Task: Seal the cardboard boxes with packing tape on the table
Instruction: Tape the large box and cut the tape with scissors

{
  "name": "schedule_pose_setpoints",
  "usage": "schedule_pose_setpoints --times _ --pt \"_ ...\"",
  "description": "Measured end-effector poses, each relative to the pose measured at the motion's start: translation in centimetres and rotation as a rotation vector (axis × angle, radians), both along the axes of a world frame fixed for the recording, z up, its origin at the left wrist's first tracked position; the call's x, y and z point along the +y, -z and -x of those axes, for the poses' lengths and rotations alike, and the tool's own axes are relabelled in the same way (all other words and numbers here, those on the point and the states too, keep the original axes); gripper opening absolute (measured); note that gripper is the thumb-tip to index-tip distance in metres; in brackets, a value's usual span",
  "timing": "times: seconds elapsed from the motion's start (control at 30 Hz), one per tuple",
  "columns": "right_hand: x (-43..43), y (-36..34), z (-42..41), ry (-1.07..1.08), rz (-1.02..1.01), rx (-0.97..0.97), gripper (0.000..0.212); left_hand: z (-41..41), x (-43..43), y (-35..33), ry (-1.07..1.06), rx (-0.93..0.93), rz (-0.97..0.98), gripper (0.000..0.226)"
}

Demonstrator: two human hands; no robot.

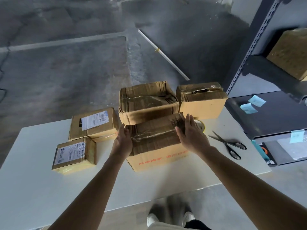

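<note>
Boxes, 5 of them, stand on the white table (pixel 41 188) in my head view. The near box (pixel 156 146), with red print on its front face, sits mid-table, closest of the 5 to the near edge, its top flaps folded down. My left hand (pixel 122 140) lies flat against the left end of those flaps, fingers straight, gripping nothing. My right hand (pixel 191 133) rests flat on the right end, fingers straight, also holding nothing. The tape roll (pixel 201 126) lies just behind that hand, mostly hidden. The scissors (pixel 229 144) lie near the right edge, blades a little apart. The big box (pixel 147 100) stands at the far edge behind the near box, with the right box (pixel 201 100) beside it. The far labelled box (pixel 93 123) and the near labelled box (pixel 74 154) sit to the left.
</note>
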State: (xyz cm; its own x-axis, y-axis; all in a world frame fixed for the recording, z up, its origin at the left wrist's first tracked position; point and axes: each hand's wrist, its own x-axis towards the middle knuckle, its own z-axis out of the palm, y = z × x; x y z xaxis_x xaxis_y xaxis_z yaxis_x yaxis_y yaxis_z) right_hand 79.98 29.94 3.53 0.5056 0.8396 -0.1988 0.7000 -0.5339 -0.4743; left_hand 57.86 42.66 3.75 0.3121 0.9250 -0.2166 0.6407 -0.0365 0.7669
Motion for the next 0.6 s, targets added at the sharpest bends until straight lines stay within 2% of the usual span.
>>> schedule_pose_setpoints --times 0.13,0.23,0.3,0.4,0.5,0.6 --pt "0.9 -0.9 -2.6 0.134 0.024 0.267 0.084 0.1 -0.1 -0.1 -0.055 0.085 0.27 0.082" --pt "0.8 -0.1 -3.8 0.117 0.09 0.409 0.076 0.1 -0.6 -0.2 -0.12 0.073 0.414 0.076" --pt "0.4 0.5 -3.8 0.104 0.065 0.539 0.062 -0.1 -0.9 -0.3 -0.059 0.075 0.414 0.074" --pt "0.0 0.7 -3.6 0.055 -0.017 0.586 0.047 -0.1 -1.7 -0.4 -0.051 0.077 0.338 0.057" --pt "-0.4 0.4 -3.8 0.005 -0.06 0.585 0.047 -0.3 -2.4 -0.8 -0.029 0.059 0.29 0.053" --pt "-0.7 0.2 -4.0 -0.031 -0.064 0.555 0.049 0.0 -2.8 -1.0 -0.07 0.068 0.261 0.063"
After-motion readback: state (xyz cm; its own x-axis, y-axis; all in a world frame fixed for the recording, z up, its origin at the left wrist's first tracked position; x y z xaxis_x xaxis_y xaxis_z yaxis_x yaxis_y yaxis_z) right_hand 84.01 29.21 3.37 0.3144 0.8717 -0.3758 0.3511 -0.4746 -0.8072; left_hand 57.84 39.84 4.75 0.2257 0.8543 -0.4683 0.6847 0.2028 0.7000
